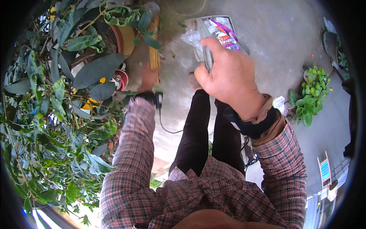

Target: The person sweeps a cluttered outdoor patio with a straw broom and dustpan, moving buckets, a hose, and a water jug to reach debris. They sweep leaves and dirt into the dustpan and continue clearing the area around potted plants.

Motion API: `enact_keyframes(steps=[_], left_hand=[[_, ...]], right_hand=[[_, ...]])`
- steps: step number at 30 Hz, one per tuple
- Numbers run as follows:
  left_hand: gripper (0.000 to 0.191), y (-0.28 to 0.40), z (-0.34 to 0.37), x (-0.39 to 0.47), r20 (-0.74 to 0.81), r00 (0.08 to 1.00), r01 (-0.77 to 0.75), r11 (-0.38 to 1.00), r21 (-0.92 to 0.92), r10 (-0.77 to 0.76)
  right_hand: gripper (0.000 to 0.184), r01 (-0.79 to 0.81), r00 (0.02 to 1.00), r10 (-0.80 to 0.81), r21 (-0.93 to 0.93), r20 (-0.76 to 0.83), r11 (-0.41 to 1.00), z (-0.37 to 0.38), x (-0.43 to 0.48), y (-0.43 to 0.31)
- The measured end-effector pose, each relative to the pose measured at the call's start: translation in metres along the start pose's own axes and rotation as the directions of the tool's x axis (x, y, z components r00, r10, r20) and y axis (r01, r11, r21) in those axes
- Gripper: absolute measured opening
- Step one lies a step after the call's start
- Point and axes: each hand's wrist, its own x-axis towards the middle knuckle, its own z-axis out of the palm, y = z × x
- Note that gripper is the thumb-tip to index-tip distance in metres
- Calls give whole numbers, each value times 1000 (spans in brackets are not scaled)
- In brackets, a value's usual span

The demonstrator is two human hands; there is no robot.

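My right hand [231,74] is closed around the long grey handle [204,31] of a dustpan [197,54], index finger stretched along it. Inside the pan lie clear plastic film [191,37] and a purple, white and orange printed wrapper [226,34]; my hand hides part of the pan. My left hand [148,76] is blurred, low beside the plants. It overlaps the lower end of a yellow straw broom [154,54], but whether its fingers grip the broom cannot be made out.
Leafy branches [97,70] crowd the left side, partly covering a plant pot [125,40] and a red-and-white container [123,80]. Concrete floor [271,34] spreads ahead and right. A small green plant [310,97] stands at right, near crumpled white material [278,103]. A cable [168,130] hangs from my left wrist.
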Motion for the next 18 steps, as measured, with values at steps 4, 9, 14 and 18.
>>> enact_keyframes(steps=[4, 9, 14, 18], left_hand=[[58, -23, 2, -92, 1, 999, 32, 996, -81, -32], [57, 36, -33, -85, 26, 995, 95, 992, -82, -93], [48, 116, -55, 64, -40, 998, -38, 979, 201, 47], [42, 101, -40, 127, -52, 997, -40, 965, 260, 56]], right_hand=[[41, -25, 999, 24, 15, 47, 1000, -6, 2, -1], [41, 36, 999, -36, 21, -4, 999, -6, 1, 0], [42, 54, 998, -53, 79, -24, 995, -5, -1, 4], [41, 57, 998, -55, 108, -18, 993, -12, -6, 7]])
